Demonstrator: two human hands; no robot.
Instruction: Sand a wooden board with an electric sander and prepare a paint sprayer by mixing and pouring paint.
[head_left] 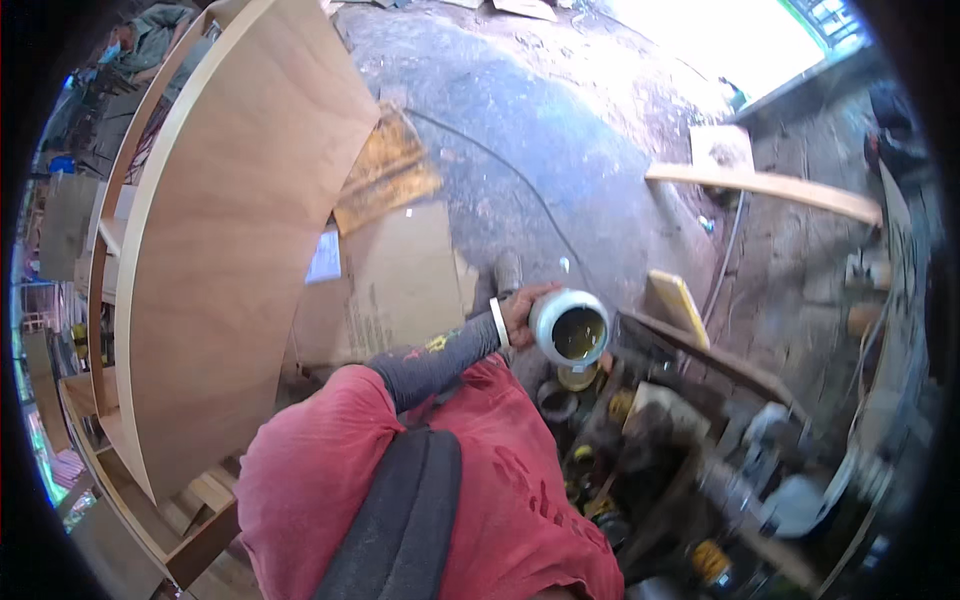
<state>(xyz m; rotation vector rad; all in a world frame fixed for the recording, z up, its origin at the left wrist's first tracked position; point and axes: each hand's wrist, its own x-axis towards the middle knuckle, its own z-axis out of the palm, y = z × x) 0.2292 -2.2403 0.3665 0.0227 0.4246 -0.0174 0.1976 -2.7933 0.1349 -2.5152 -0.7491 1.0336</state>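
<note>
Left hand (519,317): fingers closed round side of pale container (546,314).
Container: held near pink shirt (508,425).
Handling: judged stiff, smooth; liquid (578,335) easily spilled; wall best gripped.
Right hand: not seen.

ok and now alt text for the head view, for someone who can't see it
A person's left hand holds a pale, round, open-mouthed container with yellowish contents. A large wooden panel fills much of the left, flat cardboard lies on the floor, and dark, partly blurred clutter crowds the lower right.
</note>
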